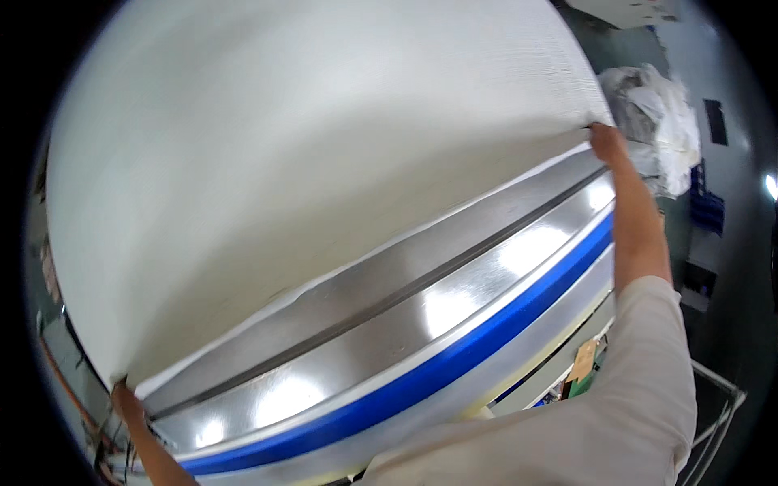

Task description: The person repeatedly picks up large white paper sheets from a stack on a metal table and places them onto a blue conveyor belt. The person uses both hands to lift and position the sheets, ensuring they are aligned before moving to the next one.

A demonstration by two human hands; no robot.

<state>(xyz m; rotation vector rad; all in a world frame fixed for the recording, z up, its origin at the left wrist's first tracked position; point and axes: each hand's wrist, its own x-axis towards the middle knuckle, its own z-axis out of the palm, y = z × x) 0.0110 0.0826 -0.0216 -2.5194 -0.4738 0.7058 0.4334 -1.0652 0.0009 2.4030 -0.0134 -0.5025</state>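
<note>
A broad white sheet [324, 121], either cloth or film, fills most of the head view. Its near edge runs slantwise from lower left to upper right, and I hold it with both arms spread wide. At the lower left end my left hand [126, 403] is closed on the sheet's corner. My right hand [607, 144] grips the opposite end, at the upper right, with most of its fingers hidden. Below the sheet's edge lies a shiny metal ledge [397, 344] with a dark groove along it.
A blue band [429, 377] runs along the machine's near side, close to my body. Crumpled white material [652, 121] is heaped beyond my right hand. A white metal frame [717, 397] stands at the lower right.
</note>
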